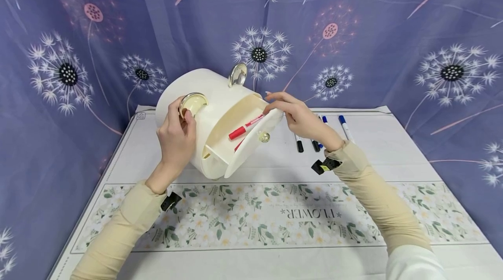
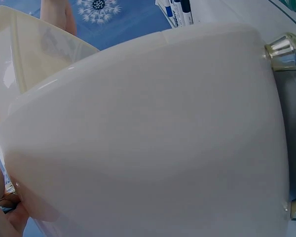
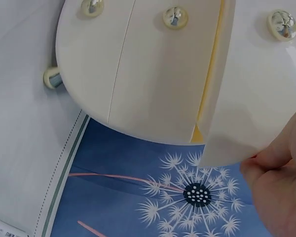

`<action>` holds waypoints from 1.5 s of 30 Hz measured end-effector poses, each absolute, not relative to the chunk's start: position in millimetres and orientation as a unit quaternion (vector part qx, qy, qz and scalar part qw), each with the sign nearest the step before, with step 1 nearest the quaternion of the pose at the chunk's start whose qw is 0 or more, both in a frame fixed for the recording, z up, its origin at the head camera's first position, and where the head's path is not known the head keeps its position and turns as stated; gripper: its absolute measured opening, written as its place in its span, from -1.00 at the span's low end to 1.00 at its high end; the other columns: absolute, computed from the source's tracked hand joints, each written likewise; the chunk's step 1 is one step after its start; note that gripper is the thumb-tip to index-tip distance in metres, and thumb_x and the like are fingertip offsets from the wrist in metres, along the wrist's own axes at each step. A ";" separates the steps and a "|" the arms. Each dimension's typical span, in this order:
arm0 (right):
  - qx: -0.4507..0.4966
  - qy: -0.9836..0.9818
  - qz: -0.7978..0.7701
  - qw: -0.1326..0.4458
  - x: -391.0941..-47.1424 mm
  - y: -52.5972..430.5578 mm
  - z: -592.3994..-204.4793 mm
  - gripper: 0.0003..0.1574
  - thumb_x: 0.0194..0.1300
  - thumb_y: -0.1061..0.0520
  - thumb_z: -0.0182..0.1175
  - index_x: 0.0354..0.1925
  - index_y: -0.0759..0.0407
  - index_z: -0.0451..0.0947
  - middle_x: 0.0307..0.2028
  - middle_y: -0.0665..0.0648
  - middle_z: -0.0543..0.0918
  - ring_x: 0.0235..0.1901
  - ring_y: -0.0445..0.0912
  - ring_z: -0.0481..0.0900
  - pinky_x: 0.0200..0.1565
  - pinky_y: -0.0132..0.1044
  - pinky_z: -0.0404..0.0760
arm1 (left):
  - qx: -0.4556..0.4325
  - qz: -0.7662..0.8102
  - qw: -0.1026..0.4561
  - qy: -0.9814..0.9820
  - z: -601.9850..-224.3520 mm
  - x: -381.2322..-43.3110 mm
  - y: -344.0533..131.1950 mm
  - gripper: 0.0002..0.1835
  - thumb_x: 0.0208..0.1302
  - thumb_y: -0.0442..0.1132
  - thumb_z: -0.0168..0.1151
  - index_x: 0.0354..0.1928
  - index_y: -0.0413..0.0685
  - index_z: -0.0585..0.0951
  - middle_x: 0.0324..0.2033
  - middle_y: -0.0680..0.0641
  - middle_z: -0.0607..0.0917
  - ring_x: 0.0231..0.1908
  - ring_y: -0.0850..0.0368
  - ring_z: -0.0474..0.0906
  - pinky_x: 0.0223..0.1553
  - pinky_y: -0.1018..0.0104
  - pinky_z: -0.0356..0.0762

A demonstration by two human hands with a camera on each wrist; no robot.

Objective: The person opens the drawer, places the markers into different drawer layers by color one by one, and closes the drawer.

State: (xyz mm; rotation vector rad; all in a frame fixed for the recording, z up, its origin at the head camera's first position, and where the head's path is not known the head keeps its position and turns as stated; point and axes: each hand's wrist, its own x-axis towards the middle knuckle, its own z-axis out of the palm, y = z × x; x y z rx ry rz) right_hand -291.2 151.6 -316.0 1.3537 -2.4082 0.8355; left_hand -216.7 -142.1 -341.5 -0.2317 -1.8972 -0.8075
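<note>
A white rounded drawer box point(image 1: 220, 85) with gold-rimmed ears is tilted; whether it touches the table cannot be told. My left hand point(image 1: 177, 136) grips one ear point(image 1: 200, 101), and its fingertips show at the lower left of the left wrist view. The top drawer point(image 1: 220, 138) stands pulled out, holding a red marker point(image 1: 237, 133) and another red item partly hidden by the drawer front. My right hand point(image 1: 296, 116) pinches the edge of the drawer front point(image 3: 256, 98) between thumb and finger. Two lower drawers point(image 3: 158, 64) with round knobs are closed.
Several black and blue markers point(image 1: 346, 127) lie on the table to the right of the box, partly behind the right forearm. A floral strip point(image 1: 235, 216) crosses the white tablecloth. A purple dandelion curtain point(image 1: 220, 18) hangs behind.
</note>
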 end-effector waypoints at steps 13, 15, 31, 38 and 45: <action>0.417 -0.822 0.317 0.222 -287.1 151.9 -327.7 -0.44 0.17 0.51 -0.13 0.03 0.12 0.49 0.13 0.21 0.42 0.08 0.05 0.42 -0.43 -0.31 0.20 | -0.095 -0.333 0.507 -0.789 -341.5 -217.0 -142.3 -0.67 0.28 -0.30 -0.03 0.04 -0.29 0.44 -0.17 -0.30 0.64 -0.30 -0.13 0.66 -0.40 0.08 0.60; 0.405 -0.818 0.328 0.243 -285.6 152.5 -331.1 -0.46 0.16 0.51 -0.10 0.04 0.15 0.48 0.09 0.21 0.44 0.06 0.04 0.42 -0.39 -0.30 0.18 | -0.094 -0.332 0.507 -0.790 -341.9 -216.9 -142.7 -0.67 0.28 -0.30 -0.03 0.04 -0.29 0.44 -0.17 -0.31 0.64 -0.29 -0.13 0.66 -0.39 0.08 0.60; 0.348 -0.778 0.386 0.353 -259.2 147.0 -351.1 -0.53 0.11 0.49 -0.08 -0.02 0.29 0.48 -0.10 0.23 0.55 -0.12 0.01 0.52 -0.14 -0.26 0.53 | -0.092 -0.332 0.511 -0.788 -341.4 -216.4 -141.5 -0.68 0.28 -0.30 -0.03 0.04 -0.30 0.44 -0.17 -0.31 0.64 -0.27 -0.15 0.65 -0.38 0.05 0.58; 0.369 -0.745 0.421 0.364 -249.9 138.4 -356.3 -0.61 0.08 0.50 0.01 -0.10 0.32 0.52 -0.15 0.24 0.57 -0.18 0.00 0.53 -0.17 -0.30 0.53 | -0.094 -0.330 0.508 -0.790 -341.6 -216.0 -141.7 -0.67 0.28 -0.29 -0.04 0.05 -0.29 0.43 -0.16 -0.31 0.64 -0.29 -0.14 0.65 -0.40 0.06 0.58; 0.408 -0.716 0.464 0.325 -234.8 130.7 -362.8 -0.70 0.08 0.43 0.13 -0.14 0.36 0.52 -0.14 0.27 0.55 -0.15 -0.01 0.54 -0.14 -0.35 0.59 | -0.092 -0.331 0.508 -0.790 -341.2 -215.6 -140.9 -0.67 0.29 -0.29 -0.04 0.05 -0.29 0.43 -0.17 -0.31 0.64 -0.29 -0.15 0.65 -0.40 0.06 0.58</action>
